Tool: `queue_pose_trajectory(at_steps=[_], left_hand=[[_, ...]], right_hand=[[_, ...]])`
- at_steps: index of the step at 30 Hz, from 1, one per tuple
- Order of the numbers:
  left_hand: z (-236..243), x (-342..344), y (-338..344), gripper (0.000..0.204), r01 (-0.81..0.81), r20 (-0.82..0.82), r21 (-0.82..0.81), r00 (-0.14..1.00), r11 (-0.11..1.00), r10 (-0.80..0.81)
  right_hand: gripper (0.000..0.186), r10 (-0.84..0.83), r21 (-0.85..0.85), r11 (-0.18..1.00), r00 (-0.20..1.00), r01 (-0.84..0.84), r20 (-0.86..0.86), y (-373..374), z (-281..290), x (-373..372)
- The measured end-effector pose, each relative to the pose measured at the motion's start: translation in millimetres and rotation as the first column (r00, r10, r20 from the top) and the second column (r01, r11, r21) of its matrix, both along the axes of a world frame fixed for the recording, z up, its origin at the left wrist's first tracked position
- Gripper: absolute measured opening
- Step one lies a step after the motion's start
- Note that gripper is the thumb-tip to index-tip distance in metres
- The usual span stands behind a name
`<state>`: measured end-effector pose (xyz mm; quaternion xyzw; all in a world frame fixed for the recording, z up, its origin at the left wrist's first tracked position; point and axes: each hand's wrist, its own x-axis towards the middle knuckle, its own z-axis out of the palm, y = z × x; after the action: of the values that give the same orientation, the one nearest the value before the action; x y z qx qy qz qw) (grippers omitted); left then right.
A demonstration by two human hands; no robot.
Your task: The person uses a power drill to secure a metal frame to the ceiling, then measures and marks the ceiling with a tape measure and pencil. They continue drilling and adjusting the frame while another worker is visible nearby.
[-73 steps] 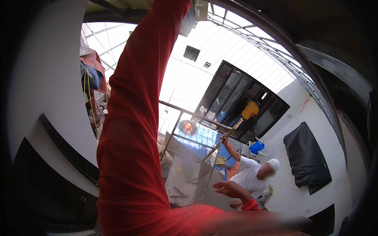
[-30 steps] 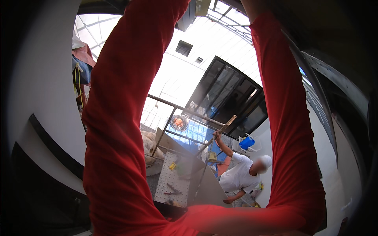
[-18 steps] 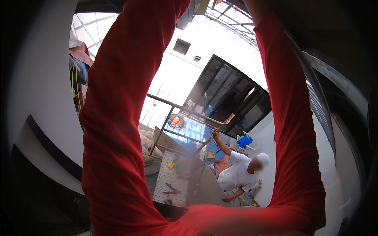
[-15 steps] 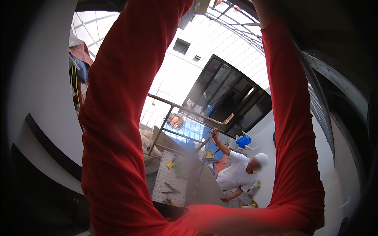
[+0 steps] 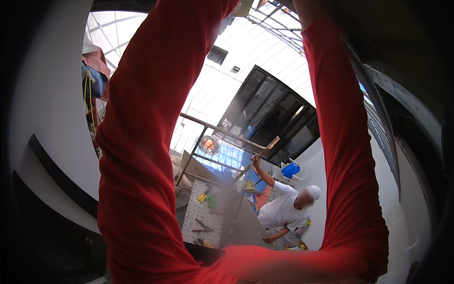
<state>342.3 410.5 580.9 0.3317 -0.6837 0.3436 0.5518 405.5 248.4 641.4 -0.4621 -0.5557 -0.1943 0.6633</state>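
Left hand: beyond the upper edge of the view, so I cannot tell whether its fingers are spread or pressed together; the long-sleeved red arm [image 5: 137, 142] on that side rises to the edge.
Right hand: also past the upper edge, grip impossible to tell; a bare wrist [image 5: 306, 10] shows above the second red sleeve [image 5: 350, 151], raised likewise.
Nearest things: a tan flat-sided piece [image 5: 244, 7] sits at the upper edge, just beside the end of the left sleeve; a dark curved metal beam [image 5: 385, 118] runs along the outer side of the right one.
Person below: a co-worker in a white T-shirt and white cap [image 5: 283, 210] has one raised hand [image 5: 257, 161] around a long brown pole [image 5: 272, 144]; the other hand [image 5: 268, 239] is at the edge of a flat grey sheet [image 5: 246, 225].
Platform: a pale perforated board [image 5: 195, 213] bears dark hand tools [image 5: 204, 227] and a small yellow item [image 5: 202, 196].
Far side: a brown metal railing [image 5: 222, 131] crosses in front of blue sheeting [image 5: 229, 157] and near a black-framed glass door [image 5: 274, 113].
Beyond the co-worker: a bright blue container [image 5: 290, 169] stands within a white frame.
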Motion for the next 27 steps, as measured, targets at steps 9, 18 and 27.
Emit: queue_pose_trajectory(at_steps=[9, 18, 27], left_hand=[[1.4, 1.6, -3.0, 0.066, -0.001, -0.003, 0.007, 1.0, 1.0, 0.001], [0.6, 3.2, -7.2, 0.061, -0.003, -0.004, 0.01, 1.0, 1.0, 0.004], [3.8, 6.8, -18.9, 0.057, -0.009, -0.014, 0.032, 1.0, 0.999, 0.01]], right_hand=[[0.055, -0.005, 0.003, 1.0, 1.0, 0.005, 0.013, -1.0, 6.4, -3.4], [0.058, -0.062, 0.014, 0.998, 0.998, 0.062, 0.031, 3.0, 11.9, 2.2], [0.061, -0.148, 0.062, 0.988, 0.985, 0.143, 0.086, 2.8, 20.8, 0.2]])
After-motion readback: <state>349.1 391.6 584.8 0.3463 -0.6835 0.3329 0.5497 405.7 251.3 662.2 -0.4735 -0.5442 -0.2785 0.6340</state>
